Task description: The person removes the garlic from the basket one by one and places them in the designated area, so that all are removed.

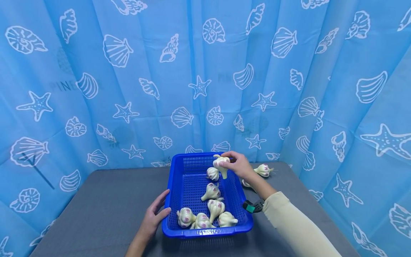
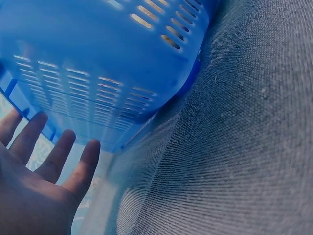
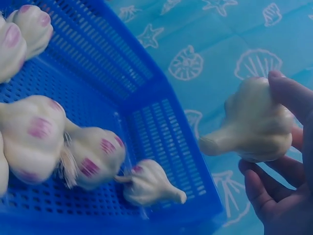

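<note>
A blue plastic basket point(image 1: 205, 233) with slotted walls stands on the grey cloth, several garlic bulbs point(image 1: 212, 192) lying in it. Over its far right part, my right hand point(image 1: 239, 165) holds one garlic bulb point(image 1: 221, 163) between thumb and fingers, its stem pointing down. In the right wrist view, that bulb point(image 3: 259, 120) shows cream white and its stem points left. Beside the basket's left side is my left hand point(image 1: 153, 216). Its fingers point(image 2: 61, 152) are spread and relaxed along the basket's wall in the left wrist view, holding nothing.
Outside the basket at the right, a garlic bulb point(image 1: 263, 170) lies on the grey table cloth point(image 1: 122, 200); another bulb point(image 1: 245, 184) is partly hidden behind my right forearm. A blue curtain point(image 1: 179, 92) with white shell prints hangs behind and on both sides.
</note>
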{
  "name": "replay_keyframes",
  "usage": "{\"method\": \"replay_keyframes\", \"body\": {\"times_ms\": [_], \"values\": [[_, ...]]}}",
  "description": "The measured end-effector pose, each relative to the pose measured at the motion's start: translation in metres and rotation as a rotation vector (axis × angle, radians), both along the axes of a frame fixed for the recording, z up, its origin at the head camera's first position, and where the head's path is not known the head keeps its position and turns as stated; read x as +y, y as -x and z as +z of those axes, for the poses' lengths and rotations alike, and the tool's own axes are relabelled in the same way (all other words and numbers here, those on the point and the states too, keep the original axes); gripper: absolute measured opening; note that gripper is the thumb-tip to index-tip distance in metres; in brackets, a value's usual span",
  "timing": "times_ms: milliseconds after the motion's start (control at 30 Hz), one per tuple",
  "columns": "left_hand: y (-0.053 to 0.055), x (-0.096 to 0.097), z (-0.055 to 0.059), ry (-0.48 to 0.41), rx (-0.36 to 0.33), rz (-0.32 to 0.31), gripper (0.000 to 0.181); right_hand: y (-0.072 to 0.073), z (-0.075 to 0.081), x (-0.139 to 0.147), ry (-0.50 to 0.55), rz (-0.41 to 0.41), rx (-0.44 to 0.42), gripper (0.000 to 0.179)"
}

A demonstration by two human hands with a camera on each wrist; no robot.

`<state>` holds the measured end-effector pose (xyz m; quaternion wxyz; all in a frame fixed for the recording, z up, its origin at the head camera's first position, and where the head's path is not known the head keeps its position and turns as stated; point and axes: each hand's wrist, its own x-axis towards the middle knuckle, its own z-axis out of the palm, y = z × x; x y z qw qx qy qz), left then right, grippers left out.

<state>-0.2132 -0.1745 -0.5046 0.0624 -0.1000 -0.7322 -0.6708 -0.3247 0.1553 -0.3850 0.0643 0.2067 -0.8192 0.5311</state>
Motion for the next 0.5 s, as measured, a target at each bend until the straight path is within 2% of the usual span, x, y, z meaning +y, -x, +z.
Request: {"method": "replay_keyframes", "body": {"times_ms": [200, 500], "values": [[0.0, -0.001, -0.001, -0.002, -0.001, -0.003, 0.054, 0.002, 0.005, 0.019, 0.041, -0.082, 0.014, 0.04], [0.0, -0.001, -0.001, -0.004, -0.002, -0.003, 0.054, 0.004, 0.001, 0.056, -0.027, -0.231, -0.002, 0.049]]}}
